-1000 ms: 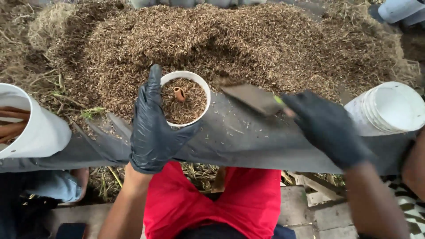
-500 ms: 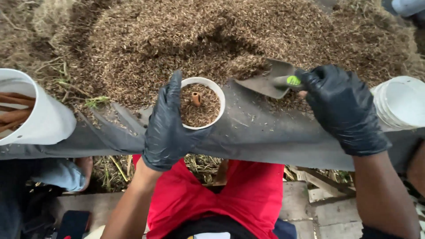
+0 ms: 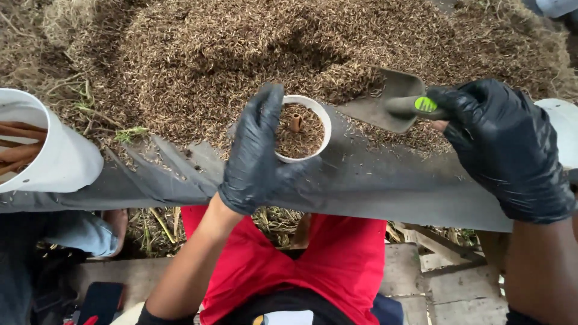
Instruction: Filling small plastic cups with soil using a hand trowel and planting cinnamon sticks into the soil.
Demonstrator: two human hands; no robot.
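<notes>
a big heap of brown husk-like mulch (image 3: 241,54) is filling the upper frame, spilling onto a grey plastic sheet (image 3: 373,180) running across the middle. a white bucket of brown sticks (image 3: 42,150) is sitting at the left edge, and another white bucket (image 3: 560,129) is peeking out at the right edge. the sheet's near edge is leaving bare room between the hands. the left hand (image 3: 256,156), in a black glove, is wrapping around a small white round cup of mulch (image 3: 301,129) at centre. the right hand (image 3: 506,141), gloved too, is closing tightly on the green-marked handle of a grey metal trowel (image 3: 391,102), its blade lying on the heap just right of the cup.
</notes>
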